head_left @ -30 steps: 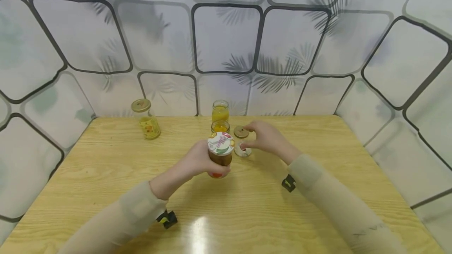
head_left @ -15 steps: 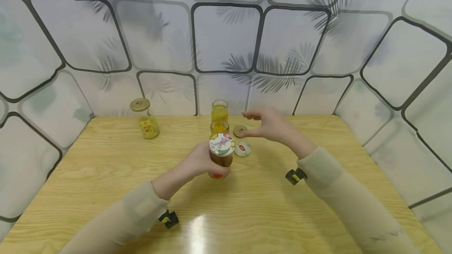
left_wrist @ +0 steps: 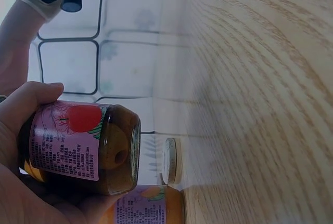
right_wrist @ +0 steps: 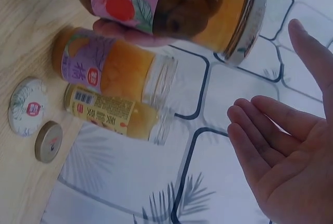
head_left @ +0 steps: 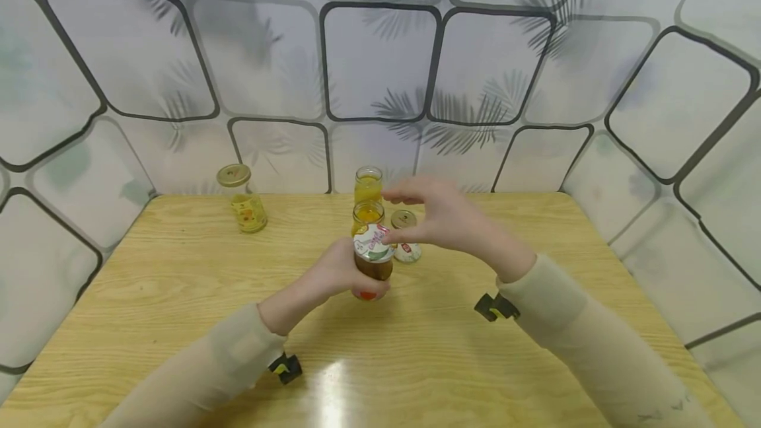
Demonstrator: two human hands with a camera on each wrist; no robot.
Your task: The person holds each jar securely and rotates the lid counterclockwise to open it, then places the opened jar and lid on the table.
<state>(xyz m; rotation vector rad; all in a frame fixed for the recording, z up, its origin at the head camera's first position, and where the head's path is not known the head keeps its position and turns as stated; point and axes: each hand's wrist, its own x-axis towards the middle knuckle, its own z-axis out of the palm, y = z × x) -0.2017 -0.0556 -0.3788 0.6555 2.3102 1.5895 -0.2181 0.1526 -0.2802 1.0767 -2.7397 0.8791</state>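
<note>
My left hand [head_left: 339,269] grips a glass jar of dark fruit [head_left: 374,271] with a white patterned lid [head_left: 371,244] on it. In the left wrist view the jar's base shows apart from the tabletop. My right hand [head_left: 446,220] hovers to the right of that lid, thumb and fingers spread; the right wrist view shows a gap between them and the lid. Behind the held jar stand an uncapped jar of orange fruit [right_wrist: 122,68] and a slimmer uncapped yellow jar [right_wrist: 104,108]. Beside them lie a white patterned lid [right_wrist: 28,107] and a gold lid [right_wrist: 48,142].
Toward the back left of the wooden table [head_left: 178,322] stands a capped jar [head_left: 247,211] with a gold lid and yellow label. Patterned white walls [head_left: 380,65] close off the back and sides.
My right hand has drawn back from beside the white lid lying on the table, risen, and moved left toward the held jar's lid. My left hand keeps its grip in nearly the same place.
</note>
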